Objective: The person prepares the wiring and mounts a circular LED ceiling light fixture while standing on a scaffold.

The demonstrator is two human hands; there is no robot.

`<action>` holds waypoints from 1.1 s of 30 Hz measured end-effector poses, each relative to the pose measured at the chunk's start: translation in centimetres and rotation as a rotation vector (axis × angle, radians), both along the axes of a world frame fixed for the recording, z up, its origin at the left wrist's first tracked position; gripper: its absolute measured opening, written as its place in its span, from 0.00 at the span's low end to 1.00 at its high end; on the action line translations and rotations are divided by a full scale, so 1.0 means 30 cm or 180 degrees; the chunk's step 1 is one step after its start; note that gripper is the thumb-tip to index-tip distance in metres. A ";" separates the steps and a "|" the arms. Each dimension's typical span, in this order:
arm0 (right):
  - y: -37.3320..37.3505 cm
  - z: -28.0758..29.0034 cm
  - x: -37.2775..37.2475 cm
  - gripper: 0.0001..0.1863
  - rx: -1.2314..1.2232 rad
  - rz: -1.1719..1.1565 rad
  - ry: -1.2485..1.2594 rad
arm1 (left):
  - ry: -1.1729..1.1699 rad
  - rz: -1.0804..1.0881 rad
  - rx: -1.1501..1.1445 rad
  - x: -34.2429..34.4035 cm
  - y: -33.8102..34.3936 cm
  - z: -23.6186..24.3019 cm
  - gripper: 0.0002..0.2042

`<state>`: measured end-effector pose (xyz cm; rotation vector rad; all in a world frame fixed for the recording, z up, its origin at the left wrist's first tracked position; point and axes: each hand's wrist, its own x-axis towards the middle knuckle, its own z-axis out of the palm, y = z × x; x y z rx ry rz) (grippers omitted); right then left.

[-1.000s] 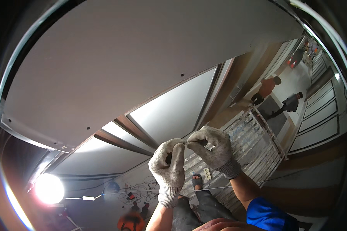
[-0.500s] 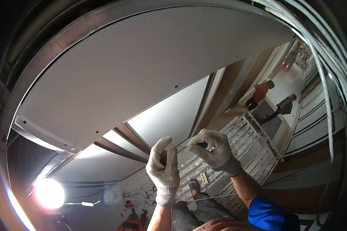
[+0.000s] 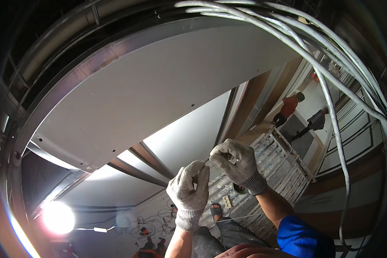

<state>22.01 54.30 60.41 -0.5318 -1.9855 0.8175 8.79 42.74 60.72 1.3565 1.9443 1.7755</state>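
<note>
My left hand [image 3: 188, 189], in a pale speckled knit glove, is closed in a pinch, thumb and fingers bent together. Just right of it and a little higher, my right hand [image 3: 237, 165] wears a matching glove and curls thumb against forefinger in a ring. The two sets of fingertips almost meet. Whatever is pinched in them is too thin or hidden to make out. Both hands are below the lower edge of a large grey ceiling panel [image 3: 129, 90] with small dark holes along that edge.
White cables [image 3: 331, 90] hang in loops at the upper right. A bright lamp [image 3: 59, 217] glows at lower left. Below me are a paint-spattered slatted platform [image 3: 266, 172], a power strip [image 3: 226, 201] and tangled cords [image 3: 159, 219]. Two people [image 3: 290, 106] are on the floor beyond.
My left hand has moved right, nearer my right hand. A thin strand showed between the fingertips earlier; now I cannot make it out. The view has shifted, bringing the white cables further in.
</note>
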 end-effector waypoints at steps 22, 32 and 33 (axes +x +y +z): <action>-0.024 0.361 -0.167 0.13 0.1194 0.0119 0.1007 | -0.1819 0.0321 0.1213 -0.150 -0.012 0.328 0.06; -0.033 0.683 -0.307 0.23 0.3180 -0.1392 0.0522 | -0.1053 0.0545 0.1481 -0.180 0.064 0.406 0.17; -0.036 0.707 -0.327 0.24 0.3314 -0.1428 0.0434 | -0.0779 0.0793 0.1351 -0.187 0.067 0.424 0.18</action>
